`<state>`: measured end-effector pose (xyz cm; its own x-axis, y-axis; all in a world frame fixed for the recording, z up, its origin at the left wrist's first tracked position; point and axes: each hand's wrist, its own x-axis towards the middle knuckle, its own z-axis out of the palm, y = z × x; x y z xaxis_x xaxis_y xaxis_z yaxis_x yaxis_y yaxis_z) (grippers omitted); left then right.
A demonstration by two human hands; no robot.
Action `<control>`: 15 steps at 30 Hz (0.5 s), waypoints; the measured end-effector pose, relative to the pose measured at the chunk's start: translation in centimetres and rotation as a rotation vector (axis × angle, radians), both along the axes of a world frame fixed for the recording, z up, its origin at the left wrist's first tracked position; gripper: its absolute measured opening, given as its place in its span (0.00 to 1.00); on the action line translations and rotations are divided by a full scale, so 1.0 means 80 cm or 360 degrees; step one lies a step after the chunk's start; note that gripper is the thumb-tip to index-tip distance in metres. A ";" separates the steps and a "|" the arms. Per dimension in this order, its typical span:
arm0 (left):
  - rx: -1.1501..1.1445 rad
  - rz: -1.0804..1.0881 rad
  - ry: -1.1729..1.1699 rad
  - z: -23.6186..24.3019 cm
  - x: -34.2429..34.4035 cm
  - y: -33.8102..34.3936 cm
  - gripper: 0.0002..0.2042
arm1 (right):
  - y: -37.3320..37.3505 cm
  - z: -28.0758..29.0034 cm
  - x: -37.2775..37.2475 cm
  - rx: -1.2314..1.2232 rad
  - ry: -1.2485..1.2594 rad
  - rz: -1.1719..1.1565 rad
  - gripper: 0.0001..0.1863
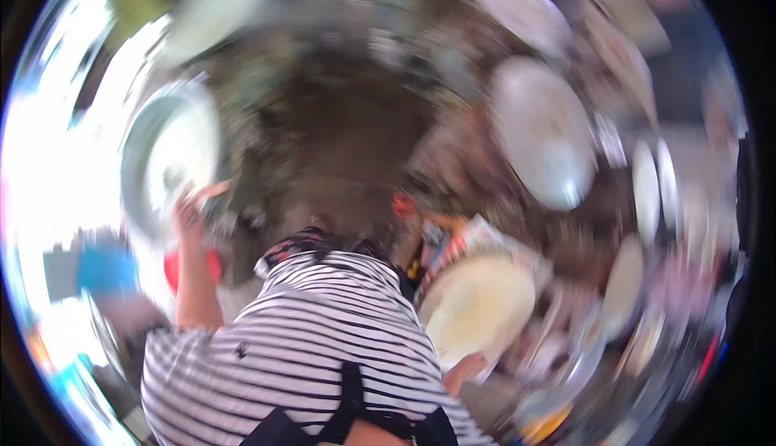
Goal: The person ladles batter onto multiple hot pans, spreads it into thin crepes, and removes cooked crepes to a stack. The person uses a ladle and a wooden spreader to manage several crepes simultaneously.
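Observation:
My left hand [190, 210] is raised at the left, beside the rim of a large round pale basin [139, 167] with something white in it. A tan strip sticks out from the fingers toward the right; motion blur hides whether it is a finger or a held thing. My right hand [467, 369] shows only in part, low by the near edge of a round cream-coloured tray or basin [485, 304]. Its fingers are too smeared to read, and I cannot tell if it touches the rim.
A large round white dish [543, 135] stands to the right, another white one [521, 9] farther off. Several pale discs and containers crowd the right side. Under my left forearm is a red container [192, 268]; a blue box [107, 268] lies farther left. Brown floor [347, 139] stretches ahead.

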<state>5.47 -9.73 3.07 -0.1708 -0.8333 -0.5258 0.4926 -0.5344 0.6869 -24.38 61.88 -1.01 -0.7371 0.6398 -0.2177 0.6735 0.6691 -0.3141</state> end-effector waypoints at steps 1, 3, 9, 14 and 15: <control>0.0125 0.0164 0.0219 -0.004 0.016 0.004 0.17 | -0.043 -0.004 -0.037 -0.0197 0.0007 0.0163 0.15; 0.0261 0.0433 0.0508 -0.006 0.040 0.025 0.18 | -0.181 0.009 -0.115 -0.0711 0.0043 0.0544 0.15; 0.0445 0.0326 0.0262 -0.008 0.019 0.033 0.13 | -0.695 0.081 -0.050 -0.1613 -0.0746 0.2415 0.15; 0.0404 0.0198 0.0186 -0.008 0.017 0.032 0.14 | -0.854 0.112 0.151 -0.0810 -0.1182 0.4022 0.28; 0.0388 0.0206 0.0256 -0.016 0.025 0.030 0.14 | -0.864 0.118 0.171 -0.0620 -0.1227 0.4058 0.29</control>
<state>7.49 -7.34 1.83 -0.1688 -0.7061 -0.6877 0.6589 -0.5997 0.4541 -10.68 -7.23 8.43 0.5054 -0.7393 -0.4450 -0.6815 -0.0257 -0.7313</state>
